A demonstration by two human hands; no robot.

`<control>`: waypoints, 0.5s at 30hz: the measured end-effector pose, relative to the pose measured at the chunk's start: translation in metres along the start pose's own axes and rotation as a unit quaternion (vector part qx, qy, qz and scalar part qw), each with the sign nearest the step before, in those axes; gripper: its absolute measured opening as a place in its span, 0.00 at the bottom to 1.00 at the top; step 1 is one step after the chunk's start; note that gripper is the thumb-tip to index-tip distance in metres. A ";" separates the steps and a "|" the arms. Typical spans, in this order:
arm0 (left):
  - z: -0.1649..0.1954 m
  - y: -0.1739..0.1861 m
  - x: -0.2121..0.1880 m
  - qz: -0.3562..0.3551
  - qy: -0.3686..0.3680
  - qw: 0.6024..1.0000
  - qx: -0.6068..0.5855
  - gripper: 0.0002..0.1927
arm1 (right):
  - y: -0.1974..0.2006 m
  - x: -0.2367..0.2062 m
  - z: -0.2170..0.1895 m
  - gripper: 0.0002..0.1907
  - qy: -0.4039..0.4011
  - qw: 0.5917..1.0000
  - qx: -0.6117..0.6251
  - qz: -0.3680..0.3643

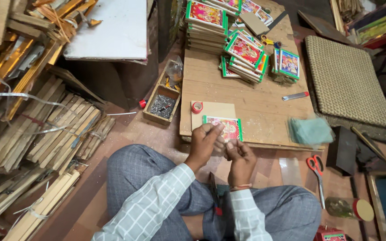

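Two hands meet just above the near edge of the low wooden table (255, 111). The left hand (205, 143) and right hand (240, 157) have fingers curled together, but whether the grip of either is pinching something small I cannot tell. Just beyond the fingertips lies a small framed picture (223, 128) with a green border, flat on a cardboard sheet (213, 110) beside a red tape roll (197, 107). Left of the table, an open wooden tray (162, 106) holds a heap of small dark nails; its rear compartment is hard to make out. A jar (350, 209) with a red lid lies on the floor, contents unclear.
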State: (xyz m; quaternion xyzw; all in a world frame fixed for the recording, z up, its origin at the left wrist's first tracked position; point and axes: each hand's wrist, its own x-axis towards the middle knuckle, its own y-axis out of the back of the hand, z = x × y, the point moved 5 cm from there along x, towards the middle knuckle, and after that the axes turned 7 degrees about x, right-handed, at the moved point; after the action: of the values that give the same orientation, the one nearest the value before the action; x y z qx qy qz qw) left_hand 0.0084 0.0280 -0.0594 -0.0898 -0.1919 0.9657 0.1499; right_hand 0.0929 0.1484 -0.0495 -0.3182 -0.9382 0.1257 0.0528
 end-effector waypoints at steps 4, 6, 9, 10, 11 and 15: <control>0.002 -0.003 -0.003 0.003 -0.014 1.000 0.011 0.16 | 0.004 0.004 0.016 0.09 0.000 0.991 -0.022 0.130; 0.003 -0.002 -0.002 0.002 -0.016 1.000 0.014 0.15 | 0.002 0.004 0.014 0.13 0.009 0.986 -0.048 0.157; 0.005 0.004 -0.001 0.015 -0.024 0.999 0.019 0.17 | -0.012 -0.001 0.002 0.10 0.037 0.997 -0.061 0.041; 0.005 0.005 -0.001 0.017 -0.026 0.999 0.008 0.15 | -0.014 -0.003 -0.001 0.07 0.026 0.997 -0.064 0.024; 0.005 0.005 -0.001 0.018 -0.028 0.999 -0.003 0.14 | -0.015 -0.005 -0.004 0.08 0.016 0.998 -0.067 0.009; -0.001 0.002 -0.001 0.013 0.003 1.000 -0.013 0.14 | -0.012 -0.003 -0.012 0.08 0.001 0.997 -0.072 0.034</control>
State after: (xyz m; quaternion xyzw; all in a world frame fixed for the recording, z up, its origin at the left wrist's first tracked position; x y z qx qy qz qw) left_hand 0.0086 0.0261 -0.0607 -0.0968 -0.2029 0.9648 0.1364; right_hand 0.0908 0.1396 -0.0350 -0.3532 -0.9333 0.0592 0.0266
